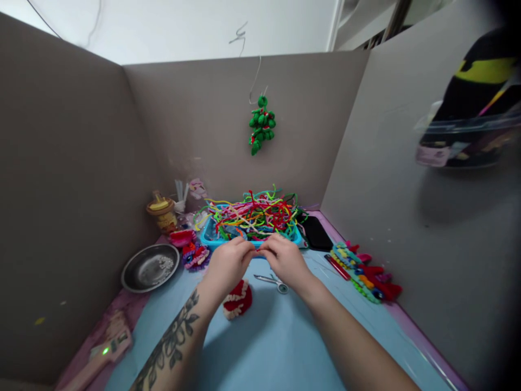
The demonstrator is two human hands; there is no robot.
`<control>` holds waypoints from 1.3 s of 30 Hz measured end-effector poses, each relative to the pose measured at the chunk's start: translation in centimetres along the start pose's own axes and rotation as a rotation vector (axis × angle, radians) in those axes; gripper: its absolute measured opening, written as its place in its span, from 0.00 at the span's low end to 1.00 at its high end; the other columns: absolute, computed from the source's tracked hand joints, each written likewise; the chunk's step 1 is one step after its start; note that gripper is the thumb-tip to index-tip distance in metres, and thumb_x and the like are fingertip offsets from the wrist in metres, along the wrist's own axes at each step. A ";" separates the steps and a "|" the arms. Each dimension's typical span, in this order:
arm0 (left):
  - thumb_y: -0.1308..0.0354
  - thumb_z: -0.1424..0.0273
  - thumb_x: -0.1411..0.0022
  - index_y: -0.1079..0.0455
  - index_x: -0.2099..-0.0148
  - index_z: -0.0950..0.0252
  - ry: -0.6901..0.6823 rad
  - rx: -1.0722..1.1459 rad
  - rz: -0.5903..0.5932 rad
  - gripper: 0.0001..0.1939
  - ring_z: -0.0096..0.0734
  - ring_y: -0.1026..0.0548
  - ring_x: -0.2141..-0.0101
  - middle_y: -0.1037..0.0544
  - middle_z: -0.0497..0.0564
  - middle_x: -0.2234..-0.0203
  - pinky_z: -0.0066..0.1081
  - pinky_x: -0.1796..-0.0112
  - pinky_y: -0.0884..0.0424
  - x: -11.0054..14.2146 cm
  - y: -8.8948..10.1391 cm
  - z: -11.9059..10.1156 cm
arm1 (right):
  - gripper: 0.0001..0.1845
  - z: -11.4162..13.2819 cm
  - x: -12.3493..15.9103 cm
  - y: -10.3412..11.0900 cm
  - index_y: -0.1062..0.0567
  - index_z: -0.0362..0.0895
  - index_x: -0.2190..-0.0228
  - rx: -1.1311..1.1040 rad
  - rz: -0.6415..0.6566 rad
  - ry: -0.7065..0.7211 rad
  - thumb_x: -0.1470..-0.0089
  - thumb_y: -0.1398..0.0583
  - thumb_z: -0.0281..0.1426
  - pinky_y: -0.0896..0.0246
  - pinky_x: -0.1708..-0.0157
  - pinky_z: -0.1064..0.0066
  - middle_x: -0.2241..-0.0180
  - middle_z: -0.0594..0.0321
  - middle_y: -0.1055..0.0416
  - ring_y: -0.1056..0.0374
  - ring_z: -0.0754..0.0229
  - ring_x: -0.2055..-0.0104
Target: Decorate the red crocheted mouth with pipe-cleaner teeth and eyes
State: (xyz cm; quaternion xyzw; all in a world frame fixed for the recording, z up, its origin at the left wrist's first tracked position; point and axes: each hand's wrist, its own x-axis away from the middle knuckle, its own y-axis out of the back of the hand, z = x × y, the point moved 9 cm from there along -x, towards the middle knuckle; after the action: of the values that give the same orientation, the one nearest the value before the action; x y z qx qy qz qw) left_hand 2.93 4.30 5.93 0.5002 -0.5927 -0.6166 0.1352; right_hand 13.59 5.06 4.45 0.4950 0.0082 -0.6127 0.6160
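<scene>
Landmark: the blue tray heaped with coloured pipe cleaners, at the back of the light-blue mat.

Far left of the tray, at the mat's near-left edge, lay a pink glue gun with a green light lit. Left of the tray and a little nearer sat a round metal bowl, small pale bits inside. Behind that, left of the tray against the partition, stood a yellow-brown spool. Just beside the tray's left corner lay pink and purple fuzzy pieces.

Left hand was directly in front of the tray, fingers drawn together in a pinch, meeting the right hand at the tray's front edge. Right-hand fingers likewise pinched. Between the two sets of fingertips a short red pipe cleaner appeared to be held, though it was too small to be sure.

Nearer than the tray, below the left hand, a red-and-white fuzzy piece rested on the mat. Small scissors lay just beside the right wrist.

Above the tray, a green ornament hung on the back partition. Right of the tray lay a black phone; further right, a row of multicoloured fuzzy pieces.
</scene>
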 end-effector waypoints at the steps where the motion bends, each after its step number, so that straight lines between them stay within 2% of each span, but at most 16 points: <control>1: 0.50 0.67 0.37 0.29 0.67 0.63 -0.001 0.028 0.011 0.10 0.28 0.29 0.71 0.28 0.48 0.73 0.25 0.69 0.38 0.0 0.0 0.3 | 0.07 0.1 0.0 -0.2 0.26 0.44 0.73 -0.002 0.026 0.020 0.46 0.43 0.25 0.40 0.64 0.70 0.72 0.62 0.32 0.35 0.61 0.67; 7: 0.49 0.69 0.38 0.30 0.68 0.64 -0.023 0.230 0.118 0.09 0.27 0.30 0.71 0.28 0.48 0.74 0.25 0.68 0.37 -0.2 -0.2 1.2 | 0.06 1.1 0.1 -0.6 0.26 0.44 0.72 -0.055 0.153 0.137 0.46 0.43 0.25 0.40 0.64 0.70 0.71 0.62 0.31 0.35 0.61 0.66; 18: 0.47 0.66 0.39 0.27 0.68 0.67 -0.104 0.729 0.306 0.12 0.26 0.30 0.72 0.26 0.50 0.75 0.25 0.68 0.35 0.1 -0.4 1.2 | 0.06 3.4 -0.1 1.1 0.26 0.45 0.74 -0.358 0.203 0.172 0.47 0.41 0.26 0.40 0.66 0.71 0.74 0.63 0.29 0.35 0.63 0.69; 23: 0.46 0.65 0.40 0.26 0.68 0.67 -0.108 0.806 0.276 0.12 0.27 0.30 0.71 0.25 0.50 0.75 0.25 0.67 0.35 0.0 -0.7 0.8 | 0.05 2.6 -0.2 1.7 0.25 0.44 0.76 -0.450 0.143 0.057 0.50 0.40 0.26 0.40 0.67 0.71 0.74 0.63 0.30 0.35 0.63 0.70; 28: 0.46 0.64 0.40 0.25 0.66 0.66 0.004 0.793 0.170 0.12 0.25 0.29 0.73 0.26 0.49 0.74 0.25 0.70 0.34 -0.2 -0.6 0.9 | 0.06 0.5 -0.2 1.9 0.27 0.43 0.79 -0.525 0.040 -0.141 0.52 0.40 0.27 0.41 0.71 0.72 0.77 0.64 0.32 0.36 0.63 0.72; 31: 0.47 0.66 0.39 0.25 0.64 0.66 0.043 0.702 0.120 0.12 0.25 0.30 0.75 0.26 0.49 0.75 0.25 0.72 0.33 -0.2 -0.2 0.7 | 0.06 -0.7 0.1 1.3 0.28 0.43 0.79 -0.627 0.009 -0.285 0.53 0.39 0.31 0.43 0.75 0.73 0.79 0.66 0.34 0.38 0.65 0.76; 34: 0.50 0.70 0.38 0.26 0.64 0.65 0.015 0.602 0.053 0.11 0.26 0.28 0.72 0.23 0.50 0.73 0.26 0.69 0.32 -0.3 0.7 0.1 | 0.09 -1.9 0.6 0.6 0.29 0.42 0.77 -0.686 -0.046 -0.406 0.54 0.38 0.35 0.45 0.78 0.74 0.82 0.68 0.36 0.41 0.66 0.79; 39: 0.51 0.69 0.37 0.28 0.64 0.64 -0.027 0.389 0.028 0.10 0.27 0.27 0.71 0.23 0.49 0.72 0.26 0.68 0.34 0.0 1.1 -1.2 | 0.12 -3.1 0.9 0.3 0.29 0.41 0.76 -0.722 -0.145 -0.477 0.54 0.38 0.39 0.47 0.79 0.74 0.82 0.68 0.36 0.42 0.66 0.80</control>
State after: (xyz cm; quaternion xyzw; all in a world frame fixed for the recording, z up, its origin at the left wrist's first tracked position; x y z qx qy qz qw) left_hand 3.39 3.33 7.14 0.5003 -0.7094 -0.4951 0.0363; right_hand 15.89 6.23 2.43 0.0907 0.1142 -0.7092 0.6897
